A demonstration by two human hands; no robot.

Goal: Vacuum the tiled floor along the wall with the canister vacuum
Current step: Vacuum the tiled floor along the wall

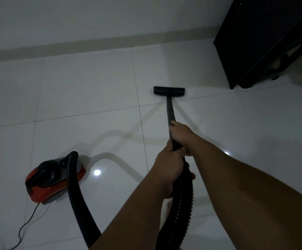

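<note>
A red and black canister vacuum [53,179] sits on the white tiled floor [83,91] at the lower left. Its black ribbed hose [74,192] arcs from the canister down and round to the wand. The grey wand [169,112] runs forward to the flat black floor nozzle [169,91], which rests on the tiles some way short of the wall's beige skirting [74,45]. My right hand [180,134] grips the wand higher up. My left hand [168,163] grips the hose handle just behind it.
A dark cabinet [254,38] stands against the wall at the upper right, close to the nozzle's right. A thin black power cord [27,224] trails from the canister toward the lower left corner. The room is dim, with light spots reflected on the tiles.
</note>
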